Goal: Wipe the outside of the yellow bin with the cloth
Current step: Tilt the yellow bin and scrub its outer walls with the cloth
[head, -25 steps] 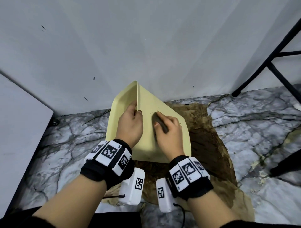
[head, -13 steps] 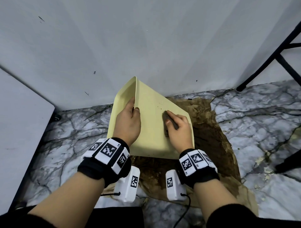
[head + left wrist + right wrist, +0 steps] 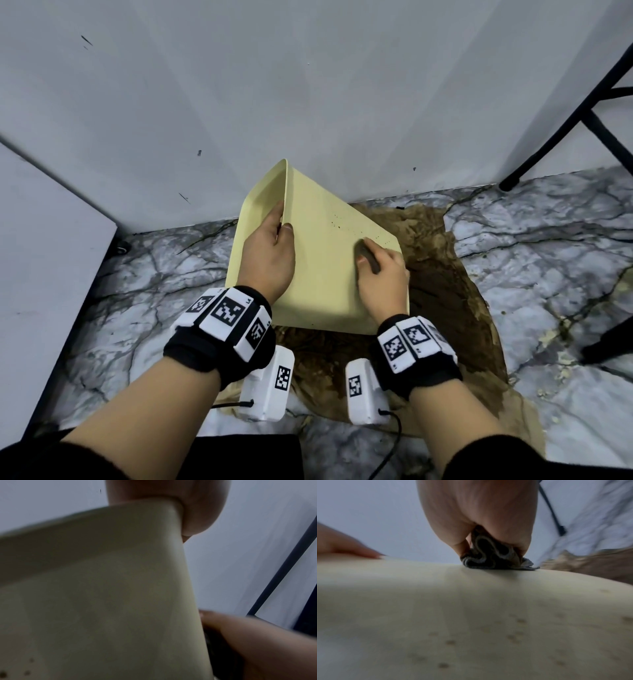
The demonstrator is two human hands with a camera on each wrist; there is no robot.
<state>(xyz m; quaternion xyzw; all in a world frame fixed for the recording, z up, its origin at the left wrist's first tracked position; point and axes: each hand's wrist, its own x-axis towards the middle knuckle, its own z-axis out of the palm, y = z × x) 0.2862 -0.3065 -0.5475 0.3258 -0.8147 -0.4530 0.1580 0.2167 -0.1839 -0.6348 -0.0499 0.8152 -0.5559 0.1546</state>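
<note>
The pale yellow bin [image 3: 322, 274] lies tipped on the floor against the wall, one broad outer side facing up. My left hand [image 3: 270, 250] grips its rim, fingers inside and thumb on the outer side; the left wrist view shows that thumb [image 3: 197, 513] hooked over the rim of the bin [image 3: 102, 588]. My right hand [image 3: 380, 270] holds a bunched dark cloth [image 3: 370, 262] and presses it on the bin's upper side near the right edge. In the right wrist view the cloth [image 3: 491, 555] sits under my fingers on the bin [image 3: 471, 615]. Small brown specks dot the plastic.
A wet brown paper sheet [image 3: 445, 291] lies under and right of the bin on the marble floor [image 3: 548, 240]. The white wall [image 3: 308, 85] stands close behind. A white panel [image 3: 44, 257] is at left. Black metal legs [image 3: 565, 130] stand at the right.
My right hand has slid the cloth to the right across the bin's upper side, from the middle toward the right edge. The left hand keeps its grip on the rim.
</note>
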